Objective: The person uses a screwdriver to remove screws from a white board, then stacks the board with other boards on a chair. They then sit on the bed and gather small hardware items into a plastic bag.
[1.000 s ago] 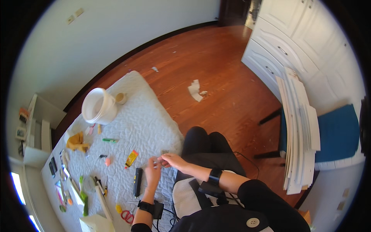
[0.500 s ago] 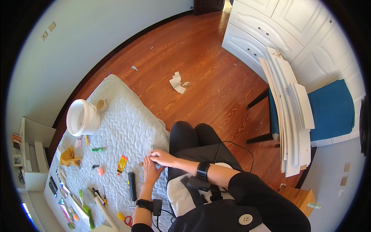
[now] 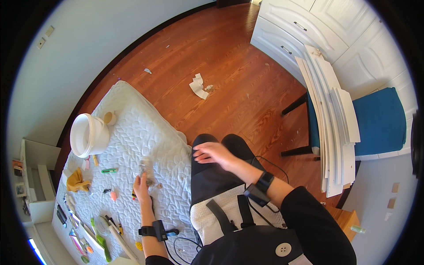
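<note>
On the quilted bed cover, my left hand [image 3: 141, 189] has its fingers closed at the near end of a small clear container [image 3: 145, 164], blurred and partly see-through. Small brownish bits [image 3: 158, 186] lie just right of these fingers. A yellow glue tube [image 3: 134, 193] is mostly covered by the same hand, and its forearm hides much of a dark tool beneath. Over my black-clad thighs, my right hand [image 3: 214, 153] hovers with fingers stretched out and holds nothing.
A white bucket [image 3: 89, 136] and a beige cup [image 3: 109, 118] stand at the bed's far left. A green cutter [image 3: 109, 171], a tan glove [image 3: 77, 181] and several tools lie nearer. White boards [image 3: 331, 128] rest on a chair at right; torn paper [image 3: 198, 86] is on the floor.
My hands, together at the bed's edge before, have separated. The left moved left to the glue tube with the clear container; the right lifted away over my lap, fingers extended.
</note>
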Demonstrator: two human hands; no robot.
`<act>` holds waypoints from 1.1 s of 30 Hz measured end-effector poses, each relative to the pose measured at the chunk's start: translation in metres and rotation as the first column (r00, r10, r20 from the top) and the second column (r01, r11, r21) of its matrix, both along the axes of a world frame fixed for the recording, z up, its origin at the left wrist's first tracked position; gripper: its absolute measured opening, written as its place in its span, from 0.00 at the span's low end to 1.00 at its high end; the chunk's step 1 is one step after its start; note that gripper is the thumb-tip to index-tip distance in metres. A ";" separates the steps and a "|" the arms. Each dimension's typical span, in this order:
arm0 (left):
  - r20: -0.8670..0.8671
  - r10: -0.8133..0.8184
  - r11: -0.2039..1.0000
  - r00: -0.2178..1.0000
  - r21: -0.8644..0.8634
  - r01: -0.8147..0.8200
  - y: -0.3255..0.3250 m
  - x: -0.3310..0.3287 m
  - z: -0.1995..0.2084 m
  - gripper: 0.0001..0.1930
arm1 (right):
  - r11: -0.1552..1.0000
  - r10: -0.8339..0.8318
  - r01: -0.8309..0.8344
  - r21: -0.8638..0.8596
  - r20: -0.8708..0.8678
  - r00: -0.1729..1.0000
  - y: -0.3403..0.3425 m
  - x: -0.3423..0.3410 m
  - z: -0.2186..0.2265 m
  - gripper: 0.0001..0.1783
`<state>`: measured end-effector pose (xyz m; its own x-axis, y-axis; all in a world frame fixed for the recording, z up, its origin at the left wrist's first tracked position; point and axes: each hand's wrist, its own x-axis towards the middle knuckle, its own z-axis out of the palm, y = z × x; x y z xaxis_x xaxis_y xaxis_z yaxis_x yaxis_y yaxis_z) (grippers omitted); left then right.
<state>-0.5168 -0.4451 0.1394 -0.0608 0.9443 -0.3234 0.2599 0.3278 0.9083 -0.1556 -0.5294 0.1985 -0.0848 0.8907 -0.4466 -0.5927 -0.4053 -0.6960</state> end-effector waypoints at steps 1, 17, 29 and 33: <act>0.000 0.076 0.996 0.997 -0.047 -0.076 0.005 -0.011 -0.010 0.19 | 0.996 -0.031 0.032 -0.085 0.011 0.999 -0.010 0.019 -0.008 0.16; -0.777 0.250 0.857 0.577 0.455 0.242 -0.002 -0.017 -0.006 0.26 | 0.907 -0.242 -0.408 0.106 0.923 -0.299 -0.054 0.113 -0.044 0.22; -0.531 0.155 0.918 0.833 0.389 0.077 -0.007 -0.030 -0.004 0.22 | 0.974 -0.060 0.120 0.190 0.735 -0.676 -0.178 0.243 -0.001 0.29; -0.654 0.045 0.914 0.755 0.332 0.233 0.008 -0.039 -0.025 0.21 | 0.369 -0.115 0.897 0.243 0.970 -0.216 -0.234 0.329 0.048 0.39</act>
<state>-0.5559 -0.4370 0.1141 -0.0237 0.9907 0.1338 0.8295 -0.0552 0.5557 0.1735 -0.7632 0.2461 0.9895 -0.0736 0.1241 0.0327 -0.7234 -0.6897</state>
